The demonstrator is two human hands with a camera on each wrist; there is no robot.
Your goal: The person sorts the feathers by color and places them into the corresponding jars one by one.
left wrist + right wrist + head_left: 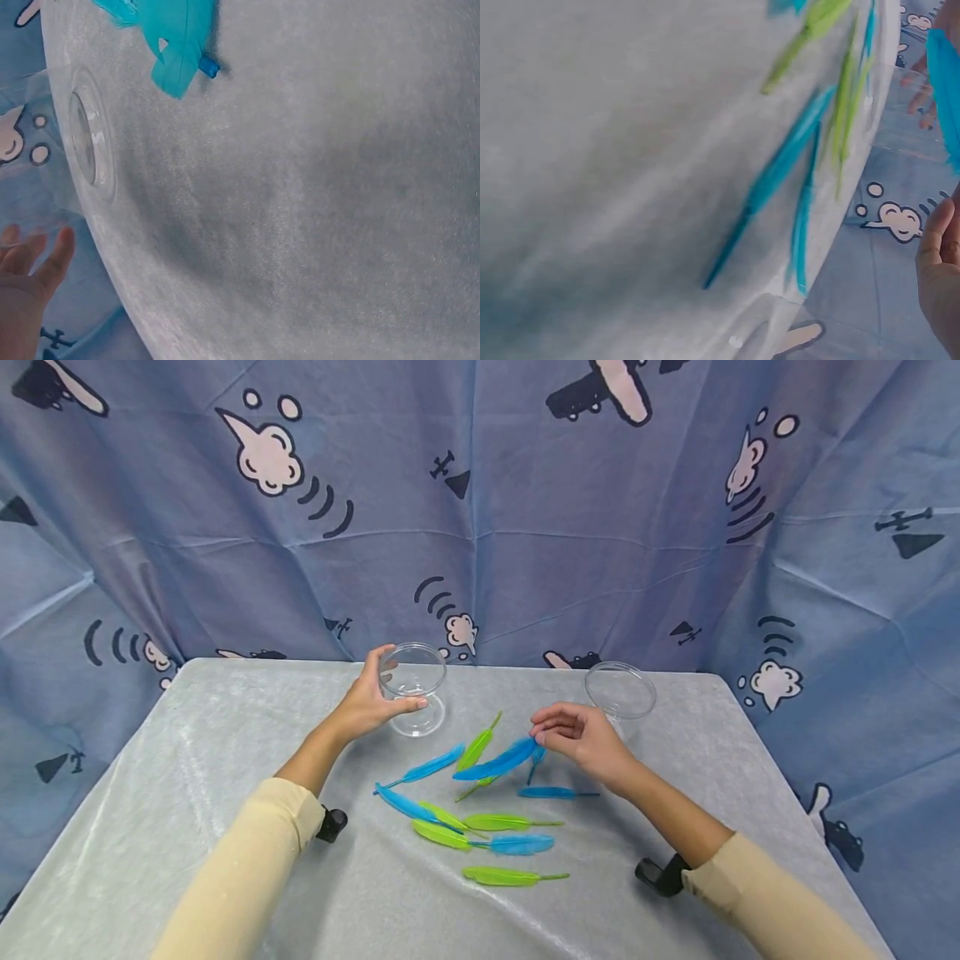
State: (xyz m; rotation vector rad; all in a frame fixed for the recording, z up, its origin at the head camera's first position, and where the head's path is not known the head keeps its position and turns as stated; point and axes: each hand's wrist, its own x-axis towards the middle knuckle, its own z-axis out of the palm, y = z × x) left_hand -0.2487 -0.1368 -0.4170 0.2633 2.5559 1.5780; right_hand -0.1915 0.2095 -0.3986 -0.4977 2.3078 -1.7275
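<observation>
Fingers and thumb of my left hand (367, 700) grip a clear round plastic container (414, 670) around its side, near the table's far edge. In the left wrist view the fingers touch its see-through wall, with the container's round base (91, 139) facing the table. My right hand (588, 742) pinches a blue feather (495, 762) by its quill end, over the middle of the table. That feather (946, 97) also hangs at the right edge of the right wrist view. Below it lie several feathers, such as a green feather (501, 877) and a blue feather (551, 792).
A second clear container (621, 692) stands at the back right, just behind my right hand. A pale grey cloth covers the table (225, 735). Behind it hangs a blue printed curtain (525, 485). Dark devices sit at both wrists.
</observation>
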